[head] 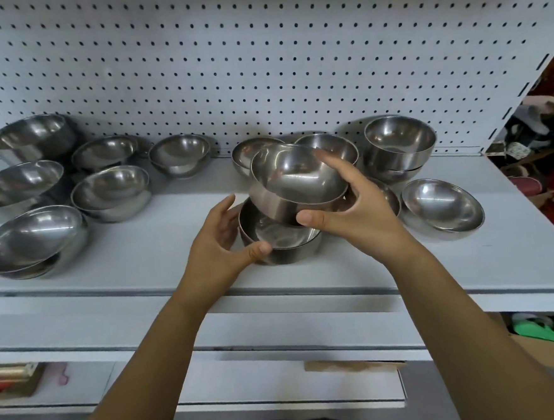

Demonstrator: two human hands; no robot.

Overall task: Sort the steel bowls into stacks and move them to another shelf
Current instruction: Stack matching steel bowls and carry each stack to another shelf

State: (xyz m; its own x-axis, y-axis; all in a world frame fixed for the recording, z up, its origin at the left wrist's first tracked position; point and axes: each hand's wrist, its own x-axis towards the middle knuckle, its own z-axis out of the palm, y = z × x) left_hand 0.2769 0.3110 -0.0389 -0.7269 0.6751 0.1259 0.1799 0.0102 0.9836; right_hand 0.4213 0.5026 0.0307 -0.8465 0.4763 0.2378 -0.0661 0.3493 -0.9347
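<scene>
Our right hand (351, 211) grip clamped on tilted steel bowls (296, 175), our left hand (219, 243) grip curled round bottom bowl (281, 240), white shelf (142, 278)

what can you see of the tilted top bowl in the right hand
The tilted bowl is plain polished steel, round, thin-rimmed, with an empty, reflective inside. It sits askew in a second bowl, held above the middle of the white shelf. The right hand has fingers curled over its far right rim and its thumb on the bowl beneath.
</scene>
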